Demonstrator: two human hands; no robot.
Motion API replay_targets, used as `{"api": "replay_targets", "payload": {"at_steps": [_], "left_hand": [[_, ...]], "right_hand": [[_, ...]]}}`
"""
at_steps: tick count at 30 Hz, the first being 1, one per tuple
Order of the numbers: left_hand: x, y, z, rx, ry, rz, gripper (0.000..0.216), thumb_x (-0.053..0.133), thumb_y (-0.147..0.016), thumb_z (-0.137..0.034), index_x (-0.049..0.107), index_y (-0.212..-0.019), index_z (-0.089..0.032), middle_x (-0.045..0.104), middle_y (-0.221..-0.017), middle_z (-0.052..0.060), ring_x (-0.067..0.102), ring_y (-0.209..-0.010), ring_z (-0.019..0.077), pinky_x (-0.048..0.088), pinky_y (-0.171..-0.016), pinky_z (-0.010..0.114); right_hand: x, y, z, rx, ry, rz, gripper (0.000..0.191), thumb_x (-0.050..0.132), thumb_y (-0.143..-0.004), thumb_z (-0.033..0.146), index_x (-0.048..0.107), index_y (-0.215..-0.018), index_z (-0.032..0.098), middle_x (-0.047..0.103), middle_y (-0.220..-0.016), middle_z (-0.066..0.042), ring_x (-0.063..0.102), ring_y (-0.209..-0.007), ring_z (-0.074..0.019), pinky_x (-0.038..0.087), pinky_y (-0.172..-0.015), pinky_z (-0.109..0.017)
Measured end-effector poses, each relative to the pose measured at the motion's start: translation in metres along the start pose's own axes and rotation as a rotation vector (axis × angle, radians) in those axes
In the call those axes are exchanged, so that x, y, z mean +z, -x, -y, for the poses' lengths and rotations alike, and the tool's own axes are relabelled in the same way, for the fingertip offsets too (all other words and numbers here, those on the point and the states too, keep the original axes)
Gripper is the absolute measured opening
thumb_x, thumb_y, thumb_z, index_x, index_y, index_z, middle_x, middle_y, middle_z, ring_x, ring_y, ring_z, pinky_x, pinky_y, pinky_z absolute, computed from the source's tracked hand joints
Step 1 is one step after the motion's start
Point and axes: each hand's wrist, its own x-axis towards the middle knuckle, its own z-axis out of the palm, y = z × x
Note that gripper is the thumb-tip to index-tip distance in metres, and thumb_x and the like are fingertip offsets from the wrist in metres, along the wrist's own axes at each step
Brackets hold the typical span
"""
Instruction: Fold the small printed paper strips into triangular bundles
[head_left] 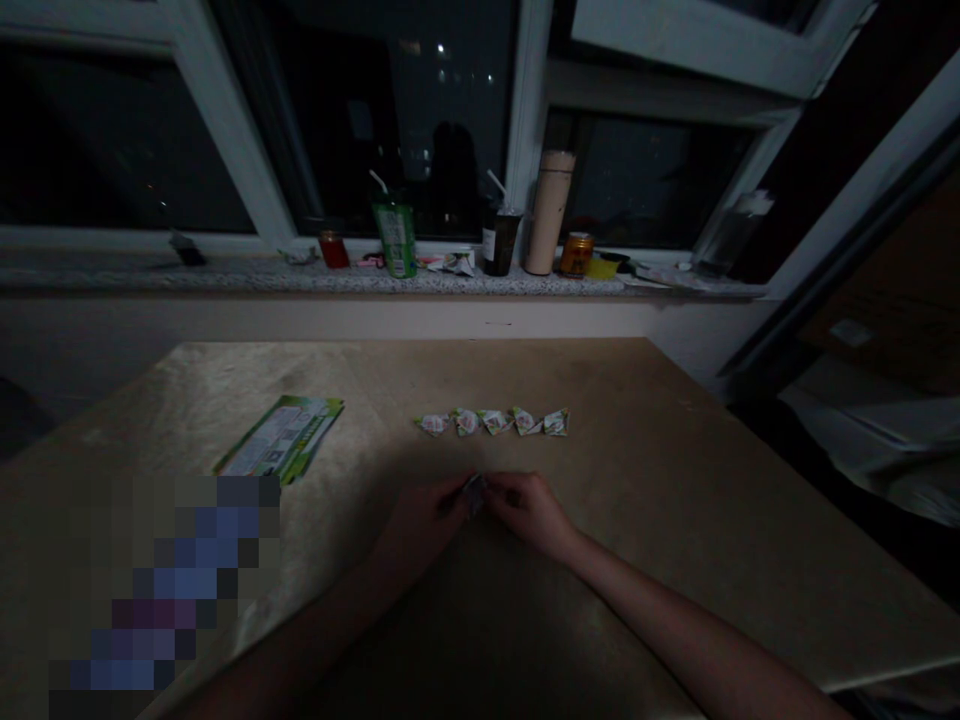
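Note:
My left hand [429,512] and my right hand [531,508] meet near the middle of the table, fingertips pinched together. Between them they hold a small crinkled packet [475,490], dim and partly covered by the fingers. Just beyond the hands, several small green-and-white triangular packets [495,422] lie side by side in a row. Farther left lies a flat green-and-white printed pouch [281,440], apart from both hands.
A tan covering lies over the table [637,600]. On the granite windowsill [450,283] stand a green can with a straw [396,238], a dark cup [499,240], a tall beige flask [550,215] and small jars. A blurred-out patch [172,580] hides the table's left front.

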Motion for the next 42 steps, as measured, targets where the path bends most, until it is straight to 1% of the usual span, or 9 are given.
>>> {"api": "replay_targets", "payload": {"at_steps": [6,13,18,20,24,30,34,38,42], "left_hand": [[0.0,-0.006,0.004,-0.123,0.217,-0.003,0.041,0.059,-0.075,-0.024,0.065,-0.115,-0.017,0.074,-0.09,0.003,0.067,-0.084,0.0247,0.049,-0.077,0.033],[0.001,-0.004,0.006,-0.296,0.643,-0.006,0.053,0.067,-0.074,-0.025,0.054,-0.125,-0.019,0.072,-0.09,0.003,0.066,-0.085,0.0199,0.049,-0.079,0.03],[0.002,-0.005,0.009,-0.352,0.883,0.009,0.032,0.074,-0.067,-0.016,0.061,-0.096,-0.019,0.07,-0.087,0.001,0.066,-0.084,0.0166,0.05,-0.078,0.026],[0.002,-0.006,0.01,-0.363,0.906,0.011,0.021,0.074,-0.066,-0.014,0.061,-0.082,-0.018,0.069,-0.083,0.001,0.066,-0.083,0.0162,0.05,-0.077,0.025],[0.002,-0.008,0.012,-0.376,0.924,0.029,0.011,0.071,-0.068,-0.011,0.062,-0.074,-0.015,0.069,-0.081,0.002,0.065,-0.082,0.0151,0.051,-0.078,0.023],[0.0,-0.008,0.011,-0.387,0.933,0.072,0.018,0.067,-0.07,-0.01,0.066,-0.086,-0.017,0.071,-0.089,0.003,0.067,-0.085,0.015,0.051,-0.077,0.022],[-0.002,-0.008,0.012,-0.366,0.89,0.133,0.023,0.068,-0.068,-0.015,0.069,-0.09,-0.015,0.072,-0.094,0.006,0.066,-0.09,0.0192,0.05,-0.081,0.026],[-0.003,-0.009,0.014,-0.342,0.826,0.164,0.026,0.066,-0.071,-0.034,0.071,-0.088,-0.014,0.072,-0.095,0.009,0.066,-0.092,0.0242,0.049,-0.084,0.034],[0.0,-0.007,0.011,-0.331,0.683,0.145,0.026,0.073,-0.069,-0.036,0.071,-0.083,-0.014,0.072,-0.085,0.006,0.066,-0.083,0.0217,0.048,-0.076,0.03]], "right_hand": [[-0.001,-0.002,0.001,0.035,-0.18,-0.038,0.029,0.053,-0.086,0.033,0.072,-0.1,0.017,0.07,-0.08,-0.004,0.058,-0.068,-0.0166,0.044,-0.06,-0.025],[-0.003,-0.005,-0.002,0.124,-0.462,-0.054,0.031,0.063,-0.08,0.044,0.073,-0.096,0.02,0.071,-0.079,-0.004,0.062,-0.069,-0.0168,0.049,-0.064,-0.027],[-0.009,-0.006,0.001,0.106,-0.466,-0.005,0.033,0.062,-0.08,0.047,0.074,-0.093,0.019,0.07,-0.078,-0.003,0.06,-0.067,-0.0152,0.049,-0.063,-0.026],[-0.011,-0.006,0.001,0.106,-0.485,0.024,0.034,0.061,-0.081,0.048,0.073,-0.093,0.019,0.069,-0.077,-0.003,0.06,-0.067,-0.0149,0.049,-0.064,-0.026],[-0.012,-0.006,0.002,0.102,-0.532,0.065,0.034,0.061,-0.081,0.047,0.073,-0.094,0.018,0.069,-0.073,-0.003,0.06,-0.064,-0.0141,0.049,-0.063,-0.026],[-0.012,-0.004,0.003,0.12,-0.57,0.045,0.033,0.066,-0.076,0.047,0.074,-0.091,0.019,0.07,-0.074,-0.003,0.061,-0.064,-0.0147,0.05,-0.063,-0.026],[-0.014,-0.003,0.004,0.175,-0.588,0.062,0.035,0.069,-0.072,0.049,0.073,-0.089,0.018,0.071,-0.076,-0.003,0.062,-0.065,-0.0155,0.05,-0.066,-0.028],[-0.014,-0.003,0.006,0.186,-0.521,0.042,0.036,0.065,-0.074,0.052,0.073,-0.073,0.017,0.069,-0.067,-0.003,0.061,-0.063,-0.016,0.049,-0.066,-0.029],[-0.01,-0.003,0.003,0.21,-0.514,0.075,0.035,0.07,-0.069,0.051,0.071,-0.074,0.017,0.069,-0.068,-0.002,0.061,-0.061,-0.0152,0.049,-0.061,-0.028]]}}
